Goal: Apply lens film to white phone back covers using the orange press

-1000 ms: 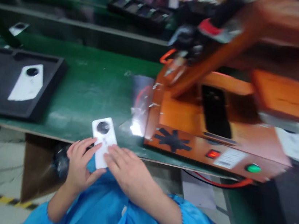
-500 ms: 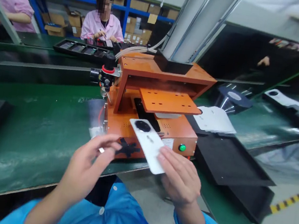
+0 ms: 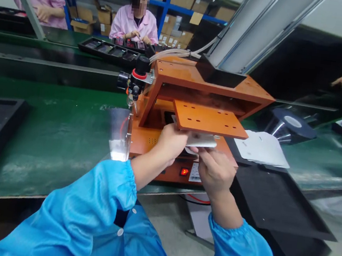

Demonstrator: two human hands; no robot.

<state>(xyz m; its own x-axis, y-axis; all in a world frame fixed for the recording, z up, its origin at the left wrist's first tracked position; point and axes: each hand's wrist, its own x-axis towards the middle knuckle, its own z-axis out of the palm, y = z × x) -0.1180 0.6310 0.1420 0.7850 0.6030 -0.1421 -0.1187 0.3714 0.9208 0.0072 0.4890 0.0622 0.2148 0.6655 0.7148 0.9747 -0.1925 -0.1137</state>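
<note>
Both hands reach in under the raised orange plate (image 3: 209, 120) of a small press. My left hand (image 3: 172, 143) is closed at the left edge of a white phone back cover (image 3: 190, 150), its fingertips mostly hidden. From the front, my right hand (image 3: 216, 167) pinches the near end of the same cover. Only a sliver of the cover shows; the plate, my hands and the pale pressing block (image 3: 202, 140) fixed beneath the plate hide the rest. The press's orange base (image 3: 144, 139) lies below my hands, with a lit red switch (image 3: 184, 172) on its front.
White phone covers (image 3: 259, 148) lie fanned out right of the press, before a roll of film (image 3: 291, 123). Black trays (image 3: 281, 197) are stacked at the right. Another black tray (image 3: 6, 135) with a white cover stands left. Across the bench sits a person in pink (image 3: 134, 24).
The white phone back cover has moved from in front of the press to under its plate. My left hand, earlier apart from it, now holds it too. The view has shifted left.
</note>
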